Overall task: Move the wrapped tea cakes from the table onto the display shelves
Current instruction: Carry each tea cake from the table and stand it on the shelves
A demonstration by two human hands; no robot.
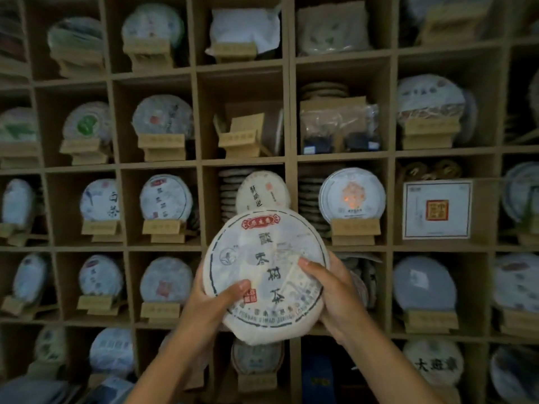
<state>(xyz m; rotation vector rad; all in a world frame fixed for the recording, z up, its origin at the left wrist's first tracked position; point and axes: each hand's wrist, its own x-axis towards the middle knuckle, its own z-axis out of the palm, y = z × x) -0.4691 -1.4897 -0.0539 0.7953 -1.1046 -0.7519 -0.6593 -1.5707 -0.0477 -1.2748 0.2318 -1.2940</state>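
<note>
Both arms raised, left hand [217,298] and right hand [332,290] in thumb-forward grip.

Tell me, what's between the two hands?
The head view shows a big round wrapped tea cake between them. The left hand grips its lower left edge, the right hand its right edge, thumbs on the front.

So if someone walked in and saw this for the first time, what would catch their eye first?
Probably the big round wrapped tea cake held up in the centre foreground, the left hand and right hand gripping its lower edges. Behind it, the wooden display shelves fill the whole view, most cubbies holding a cake on a small stand. The white square box at right stands out among the round shapes.
</note>
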